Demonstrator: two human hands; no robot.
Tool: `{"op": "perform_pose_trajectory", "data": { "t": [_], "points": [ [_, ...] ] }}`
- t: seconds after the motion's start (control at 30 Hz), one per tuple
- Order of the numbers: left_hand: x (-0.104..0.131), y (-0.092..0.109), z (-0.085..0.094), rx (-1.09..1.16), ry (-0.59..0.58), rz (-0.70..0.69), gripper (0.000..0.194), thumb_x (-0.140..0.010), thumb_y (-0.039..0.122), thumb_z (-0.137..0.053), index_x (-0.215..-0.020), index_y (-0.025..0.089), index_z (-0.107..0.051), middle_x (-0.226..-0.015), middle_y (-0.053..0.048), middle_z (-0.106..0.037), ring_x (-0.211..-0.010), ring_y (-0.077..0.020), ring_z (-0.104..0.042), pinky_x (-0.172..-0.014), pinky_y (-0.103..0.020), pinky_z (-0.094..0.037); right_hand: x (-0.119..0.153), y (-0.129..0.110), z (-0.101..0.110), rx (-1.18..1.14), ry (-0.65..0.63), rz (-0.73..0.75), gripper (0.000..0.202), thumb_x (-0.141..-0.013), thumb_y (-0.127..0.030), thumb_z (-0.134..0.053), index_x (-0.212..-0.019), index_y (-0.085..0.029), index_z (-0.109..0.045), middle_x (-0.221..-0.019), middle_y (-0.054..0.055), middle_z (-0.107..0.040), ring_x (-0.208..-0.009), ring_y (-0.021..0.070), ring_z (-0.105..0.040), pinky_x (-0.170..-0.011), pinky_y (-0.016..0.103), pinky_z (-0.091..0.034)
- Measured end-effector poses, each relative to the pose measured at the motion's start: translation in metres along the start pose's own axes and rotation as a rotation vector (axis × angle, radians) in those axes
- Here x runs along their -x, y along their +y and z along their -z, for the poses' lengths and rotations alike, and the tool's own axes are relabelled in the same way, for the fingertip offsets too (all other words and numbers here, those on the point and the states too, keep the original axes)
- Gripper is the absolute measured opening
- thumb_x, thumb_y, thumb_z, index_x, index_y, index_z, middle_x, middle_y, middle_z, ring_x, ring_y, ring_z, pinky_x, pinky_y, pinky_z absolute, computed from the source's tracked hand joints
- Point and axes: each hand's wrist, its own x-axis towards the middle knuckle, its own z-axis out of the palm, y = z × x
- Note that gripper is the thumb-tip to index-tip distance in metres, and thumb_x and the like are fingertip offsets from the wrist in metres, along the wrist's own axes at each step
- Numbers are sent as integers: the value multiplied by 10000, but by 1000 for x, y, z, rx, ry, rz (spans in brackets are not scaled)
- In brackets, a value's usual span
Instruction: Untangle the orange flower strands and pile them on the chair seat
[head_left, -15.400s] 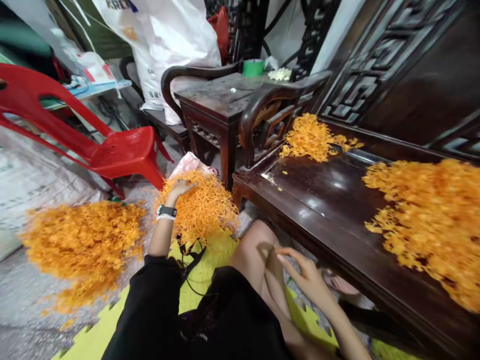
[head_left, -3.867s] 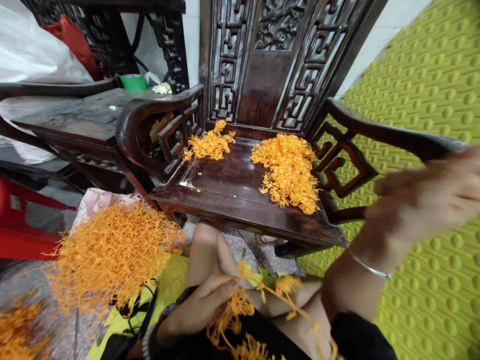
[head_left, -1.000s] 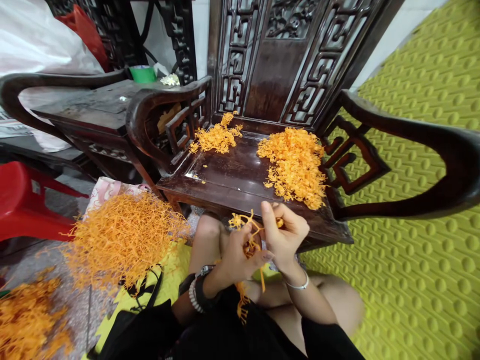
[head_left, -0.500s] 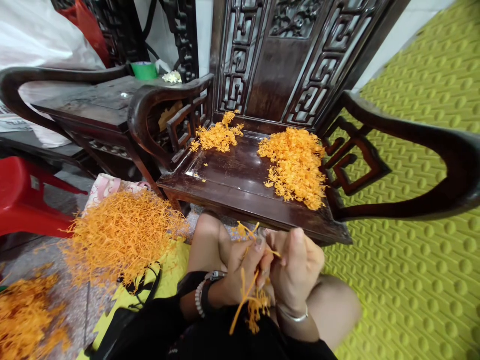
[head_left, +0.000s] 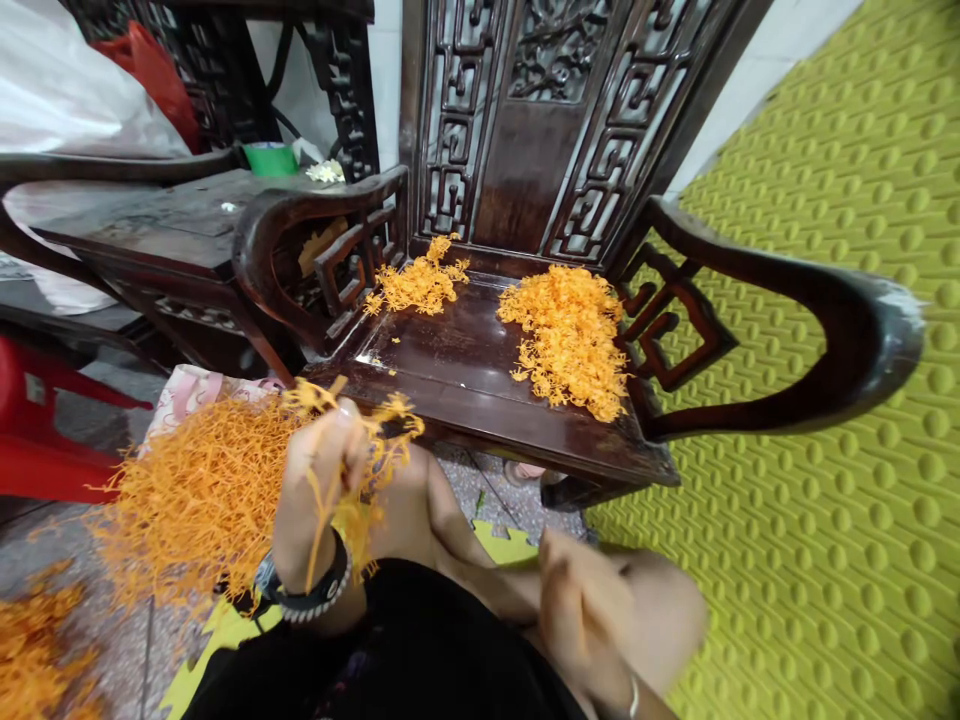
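An orange sprig [head_left: 379,455] of thin branching strands is sitting in the left hand [head_left: 319,480], which is gripping it with the fingers closed, its ends fanning out above and beyond the knuckles. The right hand [head_left: 585,610], blurred, is showing partly curled fingers over the person's lap; whether it is holding anything cannot be told. Beside the left hand, a loose mound [head_left: 202,490] of orange strands is lying against a pink-and-white bag [head_left: 178,398], and a further heap [head_left: 41,650] is spreading at the lower left corner. Ahead, a dark wooden chair [head_left: 465,350] is bearing a smaller cluster [head_left: 420,282] on its left and a larger cluster [head_left: 566,340] on its right, the two lying apart. A green roll [head_left: 270,158] is resting on the side table [head_left: 150,222]; a yellow studded mat [head_left: 855,520] is covering the area at right.
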Motion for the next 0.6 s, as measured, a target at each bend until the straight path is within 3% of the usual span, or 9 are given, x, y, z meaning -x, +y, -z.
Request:
{"op": "perform_pose_trajectory", "data": {
  "t": [0.07, 0.17, 0.27, 0.33, 0.4, 0.47, 0.53, 0.57, 0.6],
  "points": [
    [1, 6, 7, -76, -64, -15, 530, -907, 457, -500, -465, 186, -386, -423, 30, -350, -422, -75, -316, -467, -267, -237, -43, 16, 14, 99, 148, 57, 479, -939, -436, -464, -527, -208, -375, -499, -25, -344, -468, 116, -311, -478, 287, -227],
    [3, 6, 5, -135, -281, 20, 547, -907, 476, -487, -454, 184, -396, -386, 29, -361, -376, -66, -318, -428, -256, -222, -122, 49, 38, 445, 290, 62, 445, -955, -488, -378, -615, -204, -417, -592, -1, -433, -566, 132, -399, -577, 287, -328],
    [2, 1, 2, -66, -397, 80, 554, -894, 513, -479, -461, 187, -363, -380, 46, -320, -347, -51, -270, -391, -243, -191, -186, 81, 56, 801, 150, -114, 487, -891, -577, -410, -631, -181, -522, -727, 95, -576, -765, 218, -535, -777, 380, -409],
    [0, -4, 3, -9, -470, 143, 536, -887, 514, -488, -483, 188, -357, -386, 60, -294, -328, -44, -243, -368, -239, -165, -207, 93, 57, 884, 79, -206, 500, -827, -606, -497, -600, -164, -550, -792, 151, -620, -856, 290, -570, -878, 484, -385],
    [-3, -9, 5, 25, -559, 183, 530, -890, 512, -488, -494, 188, -355, -387, 63, -287, -317, -41, -235, -354, -236, -142, -207, 92, 48, 873, 71, -179, 470, -805, -586, -544, -628, -152, -580, -883, 172, -647, -933, 326, -579, -951, 543, -329],
    [-6, -12, 5, 41, -640, 209, 533, -894, 503, -499, -491, 187, -351, -383, 59, -293, -314, -40, -248, -347, -232, -144, -188, 77, 29, 731, -29, -71, 425, -843, -551, -521, -718, -155, -612, -948, 147, -658, -978, 295, -581, -979, 490, -338],
    [-8, -13, 4, 39, -710, 241, 534, -891, 505, -512, -489, 187, -360, -381, 54, -300, -317, -41, -257, -343, -232, -165, -159, 54, 5, 431, -310, 4, 407, -905, -526, -452, -790, -169, -608, -876, 92, -658, -889, 215, -596, -870, 362, -426],
    [-9, -13, 3, 22, -741, 252, 534, -890, 512, -514, -491, 187, -368, -382, 51, -305, -319, -42, -259, -340, -232, -171, -144, 42, -7, 274, -556, -39, 421, -939, -519, -394, -799, -172, -587, -804, 61, -639, -793, 174, -588, -773, 310, -444],
    [-9, -13, 2, -16, -769, 258, 534, -890, 519, -510, -494, 185, -382, -384, 47, -317, -323, -43, -264, -340, -231, -178, -130, 30, -17, 171, -725, -78, 415, -955, -511, -372, -795, -174, -554, -720, 24, -595, -687, 137, -546, -680, 268, -430]
  ]
}}
